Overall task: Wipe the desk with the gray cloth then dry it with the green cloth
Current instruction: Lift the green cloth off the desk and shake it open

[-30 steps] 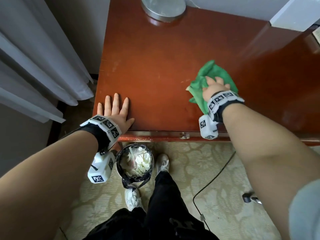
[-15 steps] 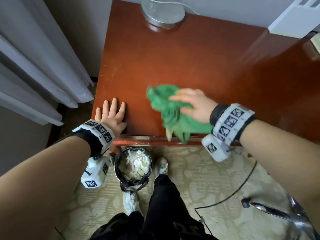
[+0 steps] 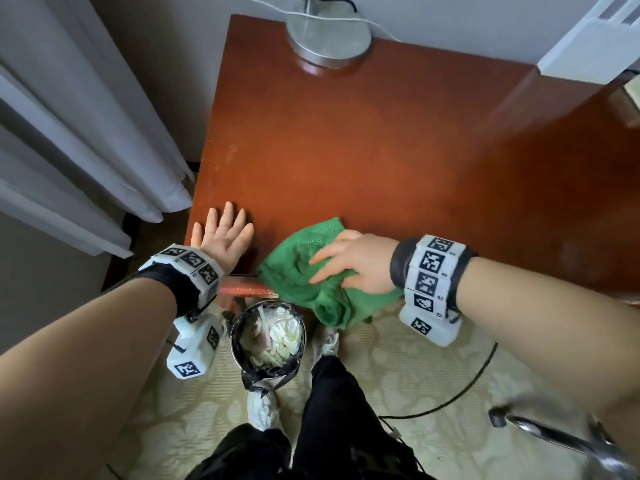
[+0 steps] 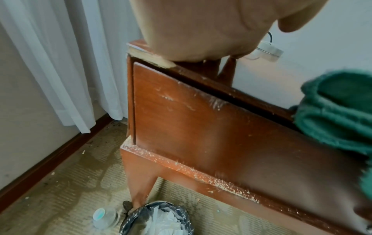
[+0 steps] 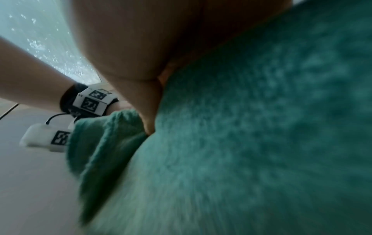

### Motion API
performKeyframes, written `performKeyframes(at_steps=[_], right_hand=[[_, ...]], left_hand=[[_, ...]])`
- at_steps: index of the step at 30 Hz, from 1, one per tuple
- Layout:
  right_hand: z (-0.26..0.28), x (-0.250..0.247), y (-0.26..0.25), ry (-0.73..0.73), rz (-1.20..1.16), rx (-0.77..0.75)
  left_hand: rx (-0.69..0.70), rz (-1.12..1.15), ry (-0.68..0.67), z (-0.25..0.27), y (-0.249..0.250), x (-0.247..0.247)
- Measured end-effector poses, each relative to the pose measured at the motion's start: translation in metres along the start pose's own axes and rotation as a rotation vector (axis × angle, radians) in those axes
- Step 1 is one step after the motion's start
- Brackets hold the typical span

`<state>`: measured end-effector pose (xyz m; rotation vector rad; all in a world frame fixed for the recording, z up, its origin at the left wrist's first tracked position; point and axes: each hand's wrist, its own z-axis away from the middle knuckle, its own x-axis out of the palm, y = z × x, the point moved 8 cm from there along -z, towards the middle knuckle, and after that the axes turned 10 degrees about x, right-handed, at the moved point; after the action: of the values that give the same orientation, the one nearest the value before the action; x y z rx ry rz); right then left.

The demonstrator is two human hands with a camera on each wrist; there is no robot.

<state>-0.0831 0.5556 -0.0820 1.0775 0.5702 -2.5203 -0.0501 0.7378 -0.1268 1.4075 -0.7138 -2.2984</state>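
Note:
The green cloth (image 3: 298,268) lies bunched at the front edge of the red-brown desk (image 3: 381,150), and part of it hangs over that edge. My right hand (image 3: 346,265) presses on top of it with fingers stretched out toward the left. In the right wrist view the green cloth (image 5: 261,143) fills the frame under the palm (image 5: 141,39). My left hand (image 3: 221,233) rests flat on the desk's near left corner, fingers spread, close to the cloth's left side. The left wrist view shows the cloth (image 4: 338,111) draped over the desk's front edge. No gray cloth is in view.
A round metal lamp base (image 3: 327,39) stands at the desk's back edge, a white box (image 3: 588,53) at the back right. Below the front edge sit a lined waste bin (image 3: 268,337), my feet, a black cable (image 3: 450,393) and a chair leg (image 3: 554,434). Curtains (image 3: 86,133) hang left.
My right hand swept the green cloth from the desk's middle right leftward and down to the front edge, where it now overhangs. The left hand stayed on the near left corner.

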Motion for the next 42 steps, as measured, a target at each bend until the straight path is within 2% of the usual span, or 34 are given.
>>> performKeyframes(at_steps=[2, 5, 7, 9, 13, 16, 20, 25, 28, 30, 33, 38, 42], right_hand=[[0.018, -0.015, 0.005, 0.161, -0.036, 0.054], [0.044, -0.053, 0.011, 0.487, -0.137, 0.12], [0.062, -0.072, 0.007, 0.636, -0.17, 0.129], [0.083, -0.085, 0.002, 0.751, -0.15, 0.134], [0.125, -0.107, 0.007, 0.922, -0.188, 0.192], [0.153, -0.114, 0.025, 0.934, -0.39, 0.274], [0.191, -0.107, 0.055, 0.883, -0.759, 0.286], [0.235, -0.076, 0.124, 0.792, -1.198, 0.419], [0.26, -0.059, 0.158, 0.685, -1.408, 0.351], [0.281, -0.057, 0.177, 0.683, -1.398, 0.311], [0.315, -0.064, 0.211, 0.781, -1.279, 0.345], [0.369, -0.094, 0.251, 0.988, -1.04, 0.356], [0.385, -0.117, 0.274, 0.979, -0.867, 0.339]], left_hand=[[-0.037, 0.071, -0.024, -0.001, 0.002, 0.002], [-0.053, 0.394, -0.01, 0.003, 0.029, -0.005], [0.05, 0.571, 0.02, 0.01, 0.064, -0.012], [0.152, 0.761, -0.023, 0.017, 0.101, -0.016], [0.242, 0.984, -0.027, 0.027, 0.152, -0.04], [0.334, 1.014, -0.02, 0.036, 0.191, -0.062], [0.449, 0.967, -0.007, 0.049, 0.25, -0.08], [0.609, 0.833, -0.037, 0.063, 0.333, -0.075], [0.644, 0.755, -0.034, 0.063, 0.376, -0.06], [0.647, 0.743, -0.027, 0.059, 0.402, -0.047], [0.603, 0.797, 0.024, 0.052, 0.433, -0.033], [0.404, 0.865, 0.207, 0.024, 0.45, -0.016], [0.254, 0.842, 0.283, 0.006, 0.459, -0.003]])
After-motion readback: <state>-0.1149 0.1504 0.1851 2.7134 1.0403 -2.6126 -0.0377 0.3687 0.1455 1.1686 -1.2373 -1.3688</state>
